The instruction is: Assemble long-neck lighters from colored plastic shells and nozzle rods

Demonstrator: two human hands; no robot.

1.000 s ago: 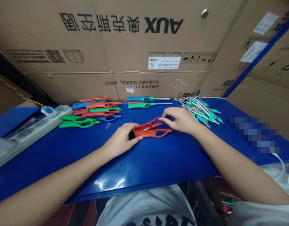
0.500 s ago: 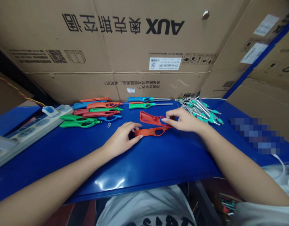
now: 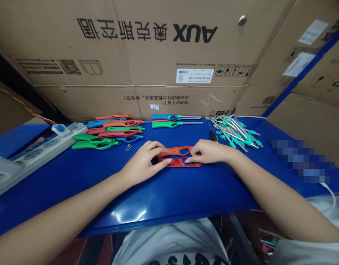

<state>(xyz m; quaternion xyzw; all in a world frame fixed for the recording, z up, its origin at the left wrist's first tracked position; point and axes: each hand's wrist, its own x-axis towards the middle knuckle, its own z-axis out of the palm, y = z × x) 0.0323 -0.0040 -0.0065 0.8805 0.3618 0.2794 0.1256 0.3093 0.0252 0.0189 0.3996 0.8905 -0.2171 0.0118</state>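
With the red handle half as the centre of the dial and twelve o'clock straight away from the person, the left hand (image 3: 143, 162) is at nine and the right hand (image 3: 209, 151) at three. The red handle half (image 3: 178, 162) lies over the blue table (image 3: 172, 195), with the orange handle half (image 3: 173, 151) just beyond it at twelve. The left fingers grasp the left ends of both pieces, the thumb pressing on the red one. The right thumb and curled fingers pinch the right end of the red half; whether they also grip the orange one cannot be told.

Toward ten o'clock lies a stack of coloured handles (image 3: 119, 134), with green handles (image 3: 88, 144) at its near left edge and small metal bits (image 3: 129, 147) just beside it. A power strip (image 3: 41, 150) runs along nine. At twelve, farther off, a blue lighter (image 3: 162, 117) and a green lighter (image 3: 165, 124) lie side by side, rods pointing to three. At two, a screwdriver (image 3: 213, 137) lies beside a heap of metal tubes (image 3: 238, 129) with teal ends. Cardboard (image 3: 147, 70) stands behind everything at twelve.
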